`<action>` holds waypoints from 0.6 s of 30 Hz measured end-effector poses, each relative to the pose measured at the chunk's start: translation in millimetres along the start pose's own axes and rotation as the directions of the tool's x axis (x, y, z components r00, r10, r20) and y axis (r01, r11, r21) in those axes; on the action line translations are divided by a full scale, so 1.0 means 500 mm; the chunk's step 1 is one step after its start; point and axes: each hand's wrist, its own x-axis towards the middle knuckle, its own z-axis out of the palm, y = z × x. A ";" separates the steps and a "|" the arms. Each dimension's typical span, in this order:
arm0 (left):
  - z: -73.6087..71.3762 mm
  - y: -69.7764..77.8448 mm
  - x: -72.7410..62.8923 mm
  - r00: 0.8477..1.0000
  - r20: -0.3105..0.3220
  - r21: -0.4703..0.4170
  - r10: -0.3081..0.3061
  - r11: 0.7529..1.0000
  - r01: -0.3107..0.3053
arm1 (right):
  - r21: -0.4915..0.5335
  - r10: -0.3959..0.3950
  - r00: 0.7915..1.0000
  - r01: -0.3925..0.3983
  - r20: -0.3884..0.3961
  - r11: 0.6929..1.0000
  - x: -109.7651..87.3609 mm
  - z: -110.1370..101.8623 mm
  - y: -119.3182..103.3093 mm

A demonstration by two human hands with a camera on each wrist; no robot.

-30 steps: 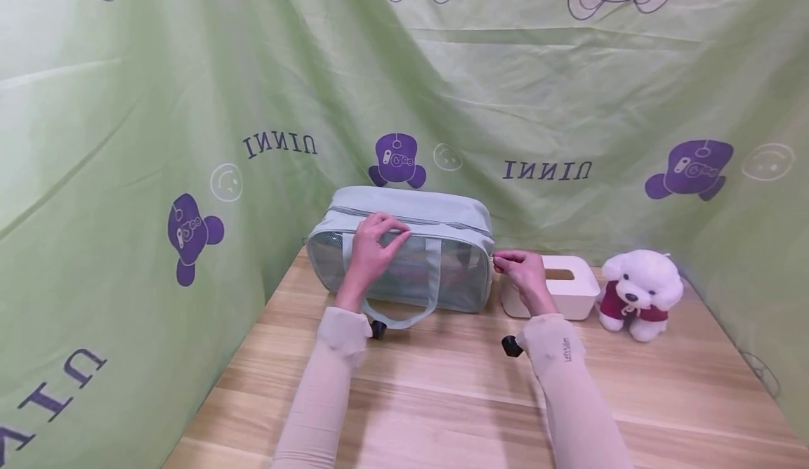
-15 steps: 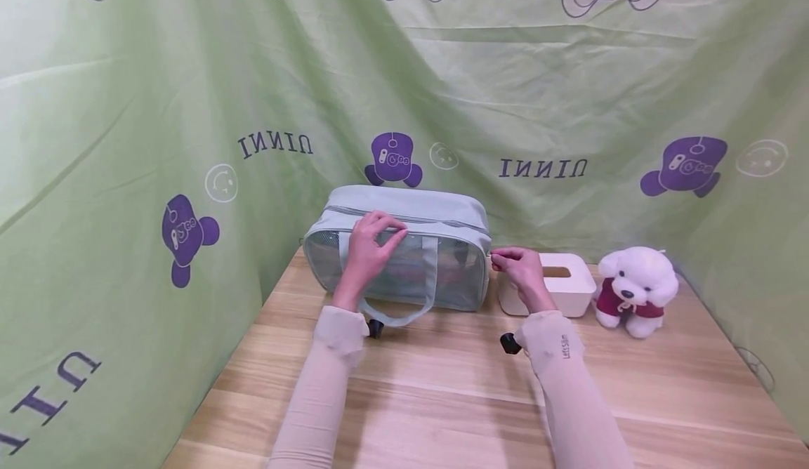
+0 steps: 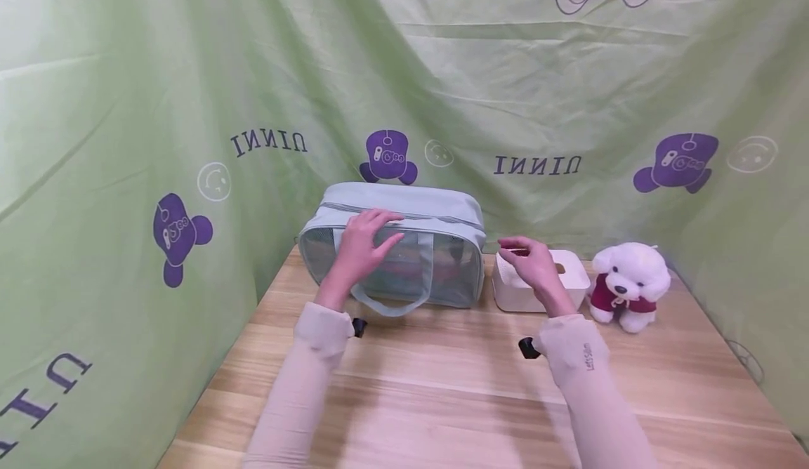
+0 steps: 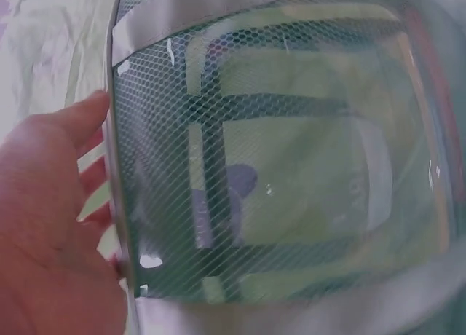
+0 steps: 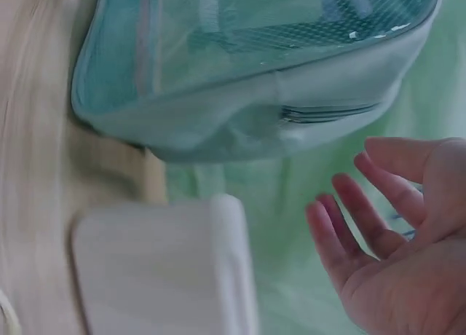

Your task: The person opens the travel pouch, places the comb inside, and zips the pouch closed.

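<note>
A pale blue-green bag [image 3: 451, 272] with clear front panel, mesh strip and strap handle [image 3: 426, 265] stands at the back of the table. My left hand [image 3: 360, 244] is at its top front edge, with thumb and fingers spread apart; in the left wrist view the left hand [image 4: 58, 211] lies along the bag's rim, fingertips near or touching it. Off the bag's right end, my right hand [image 3: 531, 265] hovers before a white tissue box [image 3: 515, 297], fingers loosely bent and holding nothing. The right wrist view has the right hand [image 5: 393, 233] apart from the bag.
Right of the tissue box sits a white plush dog [image 3: 628, 283] in a red top. The wooden table [image 3: 442, 385] is bounded by green printed cloth [image 3: 531, 90] at the back and sides.
My right hand has let go at the bag's right end and moved slightly right, its fingers spreading. The left thumb and fingers have parted from their pinch on the top edge.
</note>
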 end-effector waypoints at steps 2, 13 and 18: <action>-0.015 0.006 -0.005 0.997 0.081 0.074 0.011 0.997 -0.017 | -0.066 -0.084 0.996 0.082 -0.020 0.994 -0.019 -0.019 -0.015; -0.090 0.018 -0.051 0.978 0.197 0.448 0.073 0.880 -0.156 | -0.572 -0.610 0.782 0.444 -0.130 0.690 -0.122 -0.120 -0.052; -0.112 0.000 -0.088 0.976 0.207 0.559 0.070 0.810 -0.176 | -0.784 -0.812 0.583 0.493 -0.024 0.377 -0.160 -0.164 -0.027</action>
